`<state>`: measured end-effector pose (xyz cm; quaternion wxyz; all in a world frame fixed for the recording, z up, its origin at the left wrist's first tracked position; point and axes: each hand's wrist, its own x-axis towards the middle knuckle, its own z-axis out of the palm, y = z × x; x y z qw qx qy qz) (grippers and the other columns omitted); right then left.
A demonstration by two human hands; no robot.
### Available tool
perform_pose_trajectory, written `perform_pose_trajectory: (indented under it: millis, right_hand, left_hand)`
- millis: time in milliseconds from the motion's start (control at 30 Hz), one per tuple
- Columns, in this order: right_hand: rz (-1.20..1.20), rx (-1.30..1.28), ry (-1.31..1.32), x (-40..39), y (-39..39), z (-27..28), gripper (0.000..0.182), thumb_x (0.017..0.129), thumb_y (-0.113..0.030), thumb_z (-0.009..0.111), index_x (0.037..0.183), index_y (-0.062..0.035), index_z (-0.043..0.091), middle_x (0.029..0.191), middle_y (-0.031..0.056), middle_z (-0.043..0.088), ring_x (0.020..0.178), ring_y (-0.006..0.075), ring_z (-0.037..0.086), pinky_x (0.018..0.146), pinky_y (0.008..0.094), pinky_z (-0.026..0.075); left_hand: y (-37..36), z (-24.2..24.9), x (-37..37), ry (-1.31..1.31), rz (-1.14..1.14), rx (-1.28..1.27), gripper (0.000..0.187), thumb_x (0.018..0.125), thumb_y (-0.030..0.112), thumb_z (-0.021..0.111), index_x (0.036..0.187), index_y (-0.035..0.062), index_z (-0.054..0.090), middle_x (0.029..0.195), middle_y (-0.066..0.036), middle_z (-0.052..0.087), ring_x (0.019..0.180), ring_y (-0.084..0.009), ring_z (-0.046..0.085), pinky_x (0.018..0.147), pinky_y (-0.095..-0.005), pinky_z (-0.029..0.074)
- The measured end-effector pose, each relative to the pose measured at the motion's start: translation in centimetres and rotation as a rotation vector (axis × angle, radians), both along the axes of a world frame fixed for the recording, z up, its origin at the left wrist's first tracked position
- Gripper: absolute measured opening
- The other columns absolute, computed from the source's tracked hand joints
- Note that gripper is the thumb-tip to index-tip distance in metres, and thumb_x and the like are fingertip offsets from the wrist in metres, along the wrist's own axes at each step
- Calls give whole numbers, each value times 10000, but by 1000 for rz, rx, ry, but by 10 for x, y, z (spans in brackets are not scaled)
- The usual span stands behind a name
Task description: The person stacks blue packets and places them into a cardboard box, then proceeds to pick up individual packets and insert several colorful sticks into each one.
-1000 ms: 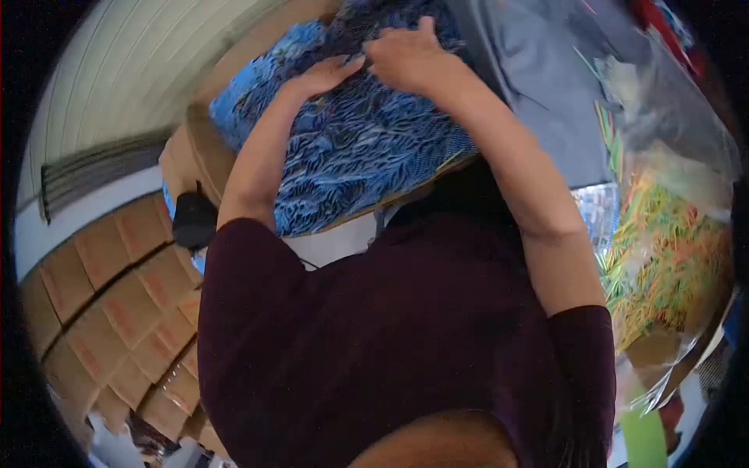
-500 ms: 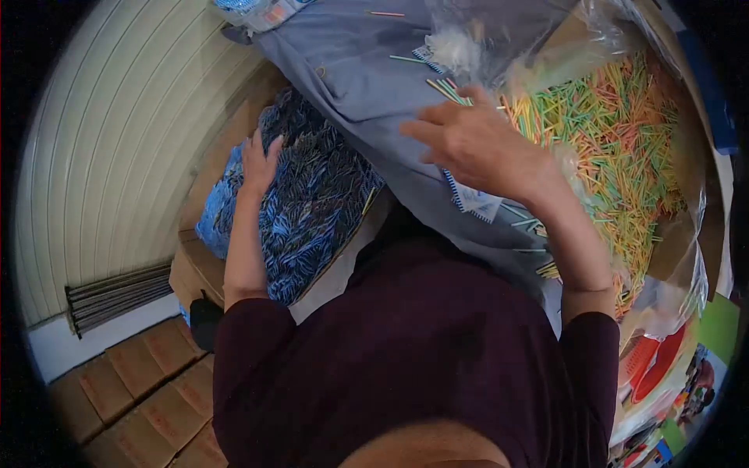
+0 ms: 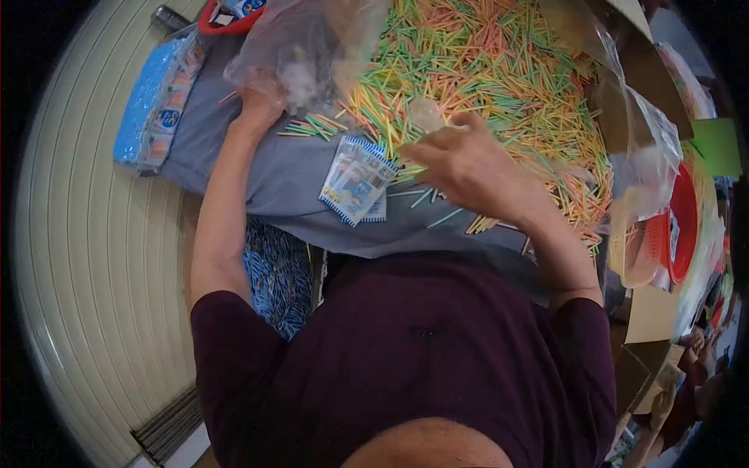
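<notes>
My left hand (image 3: 264, 93) is at a crumpled clear plastic bag (image 3: 300, 86) on the grey cloth (image 3: 211, 140), its fingers blurred and partly hidden by the film. One thin pinkish stick (image 3: 227, 97) lies beside it. My right hand (image 3: 468, 164), slightly smeared by motion, hovers with fingers stretched leftward at the near edge of a big heap of thin pastel sticks (image 3: 484, 70); nothing shows in it. Left of that hand, small blue-and-white printed packets (image 3: 359, 183) lie overlapping on the cloth. Several loose sticks (image 3: 312, 125) are scattered between the two hands.
A clear pack of blue packets (image 3: 160, 101) sits at the cloth's left end, near a red basket (image 3: 226, 19). Below the cloth is a pile of blue striped packets (image 3: 277, 273). Red basins (image 3: 680, 226) and cardboard (image 3: 651, 316) stand at right, with a person beyond.
The view has turned toward the stick heap. My left hand has moved from over the blue packet pile up to the plastic bag on the cloth. My right hand remains near the sticks.
</notes>
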<state>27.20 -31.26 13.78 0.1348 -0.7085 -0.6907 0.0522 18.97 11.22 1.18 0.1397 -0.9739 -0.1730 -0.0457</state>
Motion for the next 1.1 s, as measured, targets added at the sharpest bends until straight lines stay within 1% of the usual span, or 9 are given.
perform_pose_trajectory:
  millis: [133, 233, 300, 500, 633, 700, 800, 933, 1100]
  right_hand:
    - [-277, 81, -143, 49, -54, -14, 155, 876, -131, 604, 1014, -62, 605, 824, 99, 652, 817, 302, 648, 833, 450, 423]
    - [-384, 137, 31, 72, -71, -24, 233, 858, -105, 605, 1087, -62, 614, 895, 110, 653, 904, 300, 631, 827, 466, 425]
    - [-480, 141, -305, 87, -69, -27, 296, 840, -68, 599, 1135, -69, 622, 1030, 127, 631, 1024, 300, 592, 833, 503, 435]
    - [-513, -102, -560, 124, -31, -56, 508, 785, -74, 632, 1286, -97, 548, 1239, 105, 550, 1205, 321, 495, 961, 526, 413]
    - [-448, -140, -508, 150, -23, -74, 402, 867, -105, 615, 1263, -114, 544, 1288, 132, 535, 1246, 324, 470, 938, 601, 421]
    - [-421, -201, -499, 150, -30, -74, 411, 902, -231, 644, 1280, -120, 527, 1312, 129, 517, 1265, 341, 456, 970, 622, 404]
    - [-436, -66, -488, 146, -42, -81, 421, 918, -315, 643, 1278, -126, 533, 1308, 119, 522, 1265, 340, 455, 965, 630, 406]
    - [-462, -91, -440, 151, -28, -79, 376, 931, -293, 627, 1265, -137, 555, 1323, 108, 508, 1279, 330, 436, 979, 633, 389]
    - [-476, 149, -661, 188, -18, -99, 348, 982, -302, 543, 1283, -128, 569, 1298, 107, 548, 1246, 308, 474, 978, 558, 368]
  left_hand:
    - [-22, 0, -14, -266, -112, -189, 359, 829, 280, 595, 1143, 125, 676, 1267, -166, 567, 1249, -396, 455, 878, -634, 369]
    - [-38, -14, -16, -444, -304, 25, 339, 786, 162, 573, 1093, 60, 673, 1108, -216, 638, 1139, -422, 524, 919, -565, 426]
    - [-42, 11, -1, -250, -179, -291, 331, 791, 199, 606, 1087, 82, 695, 1104, -182, 649, 1050, -374, 600, 890, -549, 453]
    - [-11, -2, 11, -354, -517, -185, 270, 818, 134, 576, 1036, 138, 736, 1051, -168, 669, 963, -356, 624, 883, -464, 478]
    - [-28, 6, -14, -246, -297, -54, 245, 814, 171, 628, 1029, 131, 737, 1015, -150, 667, 937, -335, 619, 895, -434, 469]
    - [-68, 19, -47, -582, -33, 88, 231, 785, 205, 706, 999, 125, 742, 964, -116, 664, 886, -299, 612, 899, -424, 456]
    - [-160, 46, -89, -835, 54, -504, 264, 739, 237, 798, 943, 81, 739, 921, -72, 646, 909, -275, 568, 805, -412, 456]
    - [-263, 60, -97, -356, -125, -484, 353, 726, 267, 811, 996, 70, 701, 1001, -63, 608, 925, -256, 557, 782, -397, 463]
    - [-245, 53, -89, -350, -234, -470, 335, 716, 236, 800, 936, 21, 665, 1009, -95, 609, 934, -303, 570, 801, -407, 476]
